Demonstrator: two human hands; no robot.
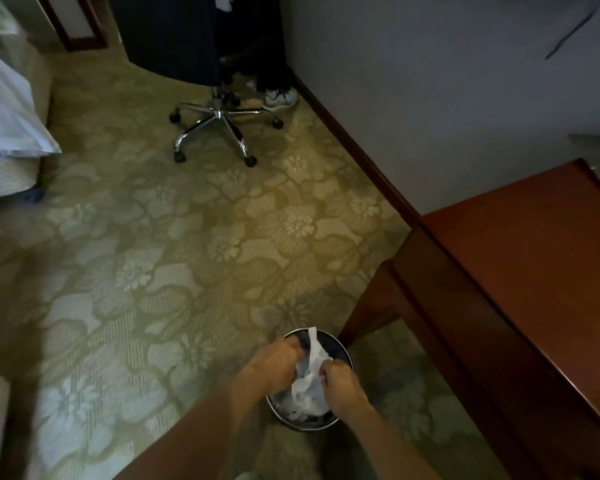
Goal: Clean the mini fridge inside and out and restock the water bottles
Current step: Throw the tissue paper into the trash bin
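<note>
Floral carpet (194, 244) between bed (7, 116), wooden table (520, 271), wall (430, 81)

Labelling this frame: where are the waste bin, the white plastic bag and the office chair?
waste bin (293, 421): head view, near rim.
white plastic bag (309, 382): head view, crumpled middle.
office chair (219, 114): head view, chrome base hub.

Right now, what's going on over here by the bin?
A person leans over a small round waste bin on the carpet beside a wooden desk. Both the left hand and right hand grip a white plastic bag at the bin's mouth. No fridge or bottles are in view.
</note>
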